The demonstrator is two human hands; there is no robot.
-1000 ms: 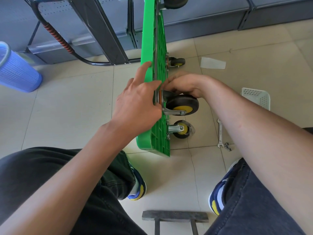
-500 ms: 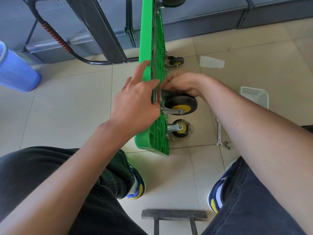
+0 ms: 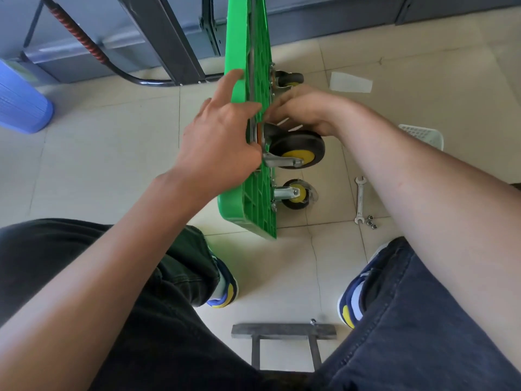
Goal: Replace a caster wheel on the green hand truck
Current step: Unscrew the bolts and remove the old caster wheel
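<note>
The green hand truck deck [image 3: 259,207] stands on its edge on the tiled floor, underside facing right. A black caster wheel with a yellow hub [image 3: 300,148] sits against the underside at mid height. My left hand [image 3: 220,139] grips the deck's edge, thumb over the ribbed underside and index finger stretched up along the top face. My right hand [image 3: 304,108] lies over the caster, its fingers curled at the mounting plate. What the fingertips pinch is hidden. A second caster [image 3: 296,194] is fixed lower down and a third one [image 3: 289,79] farther away.
A wrench [image 3: 360,198] and loose nuts [image 3: 371,221] lie on the floor to the right, near a white basket [image 3: 423,135]. A blue bin [image 3: 22,105] stands at the left. The truck's black handle [image 3: 135,77] lies behind. A grey metal bar [image 3: 283,331] sits between my feet.
Both hands stay at the same spot on the deck and the caster. Only the view has shifted slightly.
</note>
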